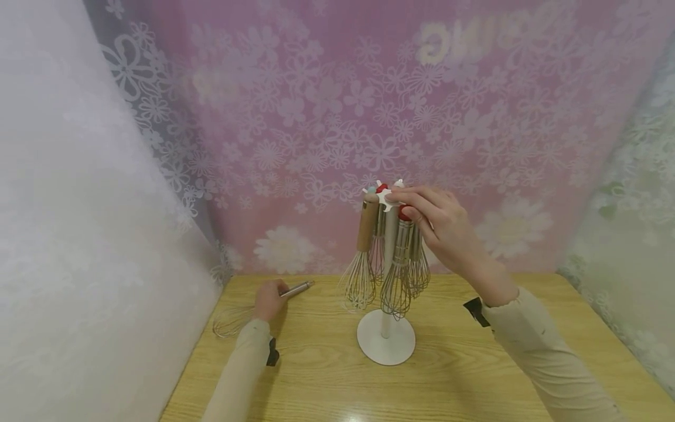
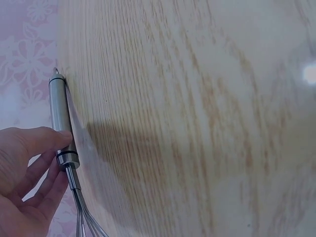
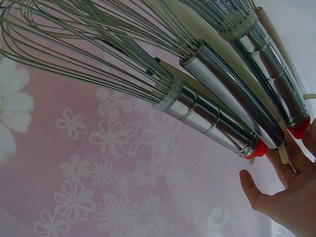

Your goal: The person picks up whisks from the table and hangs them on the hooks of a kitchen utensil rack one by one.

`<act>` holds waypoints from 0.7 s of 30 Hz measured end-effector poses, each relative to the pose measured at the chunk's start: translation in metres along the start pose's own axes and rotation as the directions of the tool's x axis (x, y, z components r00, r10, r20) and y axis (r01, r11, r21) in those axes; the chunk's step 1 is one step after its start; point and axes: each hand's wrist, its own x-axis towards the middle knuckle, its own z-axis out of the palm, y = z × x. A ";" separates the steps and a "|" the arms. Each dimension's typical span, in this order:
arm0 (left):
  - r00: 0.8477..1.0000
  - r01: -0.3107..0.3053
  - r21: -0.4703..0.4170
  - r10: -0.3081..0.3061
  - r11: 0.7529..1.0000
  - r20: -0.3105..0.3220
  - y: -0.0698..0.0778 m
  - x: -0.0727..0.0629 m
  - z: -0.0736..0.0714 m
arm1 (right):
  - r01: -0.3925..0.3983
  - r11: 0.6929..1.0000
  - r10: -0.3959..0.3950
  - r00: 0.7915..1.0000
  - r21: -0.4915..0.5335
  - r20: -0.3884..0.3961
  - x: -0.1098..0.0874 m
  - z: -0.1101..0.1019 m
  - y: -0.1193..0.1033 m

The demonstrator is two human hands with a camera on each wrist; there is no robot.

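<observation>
At the table's left, my left hand point(image 1: 269, 300) pinches a metal whisk point(image 1: 297, 288) by its steel handle, thumb on one side and fingers on the other. The left wrist view shows that whisk's handle point(image 2: 60, 111) with a hanging loop at its end. My right hand point(image 1: 440, 220) reaches to the top of a white whisk stand point(image 1: 386, 346), its fingertips at the white hook crown. In the right wrist view its thumb point(image 3: 252, 190) stands apart and the fingers are fairly straight, beside the handle ends of steel whisks point(image 3: 212, 118), some red-tipped.
A whisk with a wooden handle point(image 1: 367, 225) hangs on the stand's left side, among several others around the pole. The stand's round base rests on the wood-grain table point(image 1: 327, 375). A pink flowered curtain point(image 1: 327, 135) rises behind, with pale cloth at both sides.
</observation>
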 end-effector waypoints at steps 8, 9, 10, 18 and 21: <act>1.000 0.025 -0.025 -0.025 0.999 0.019 0.005 -0.003 -0.004 | 0.009 1.000 -0.009 1.000 0.004 -0.010 0.000 0.000 0.000; 0.999 0.035 -0.029 -0.034 0.999 0.027 0.006 -0.003 -0.004 | 0.009 1.000 -0.009 1.000 0.003 -0.011 0.000 0.001 0.001; 0.999 0.041 -0.028 -0.040 0.999 0.031 0.006 -0.003 -0.004 | 0.009 1.000 -0.009 1.000 0.003 -0.011 0.000 0.001 0.000; 0.999 0.037 -0.029 -0.036 0.999 0.033 0.008 -0.007 -0.005 | 0.012 1.000 -0.012 1.000 -0.007 -0.011 0.000 0.001 0.001; 1.000 0.011 -0.030 -0.011 0.999 0.013 0.010 -0.008 -0.006 | 0.012 1.000 -0.012 1.000 -0.010 -0.013 0.001 0.001 0.001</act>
